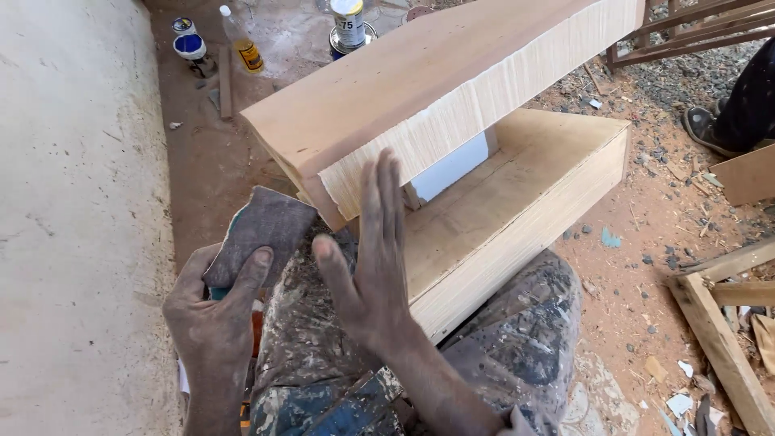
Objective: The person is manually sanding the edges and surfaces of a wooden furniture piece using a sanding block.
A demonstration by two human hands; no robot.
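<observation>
Wooden box (517, 202) on lap; cans (349, 24) behind it; planks (722, 339) to its right

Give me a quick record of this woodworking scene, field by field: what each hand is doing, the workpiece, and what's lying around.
left hand: left hand grips a worn grey-brown sheet of sandpaper
right hand: right hand open, flat fingers against the pale sanded edge of the open wooden box
workpiece: box rests tilted on the person's paint-spattered trousers
ground: reddish dirt floor with wood scraps
background: tin cans and a plastic bottle
</observation>
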